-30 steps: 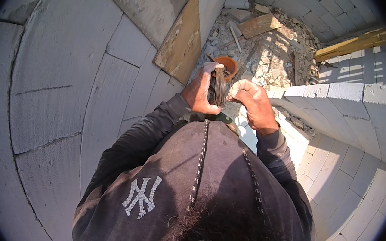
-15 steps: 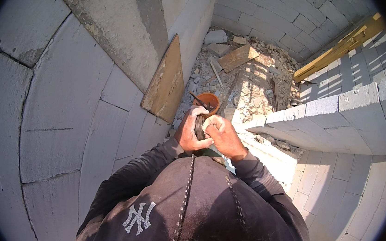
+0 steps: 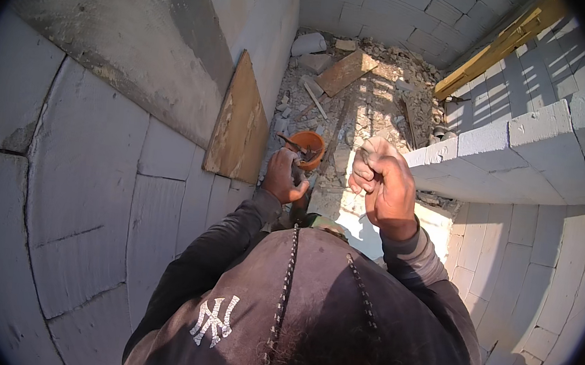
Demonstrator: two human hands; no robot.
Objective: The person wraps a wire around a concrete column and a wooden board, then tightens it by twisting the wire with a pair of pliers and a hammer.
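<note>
My left hand [image 3: 283,177] is closed, held in front of my body just short of an orange bucket [image 3: 321,148]. A bundle of dark thin wires [image 3: 298,175] is in its grip, mostly hidden by the fingers. To the right, and apart from it, my right hand [image 3: 389,188] is raised with thumb and fingers pinched together. Whatever those fingers hold is too small to make out. Inside the bucket lie dark tools or pieces that I cannot tell apart.
A wooden board [image 3: 239,121] leans on the left block wall [image 3: 95,185]. Rubble [image 3: 379,85] covers the floor ahead, with another board [image 3: 345,73] on it. A low block wall [image 3: 520,162] stands at right, below a yellow beam [image 3: 499,47].
My hands were together at the bundle and are now apart. The right hand has moved right and up, still pinched; the left has shifted slightly left. The view has shifted a little.
</note>
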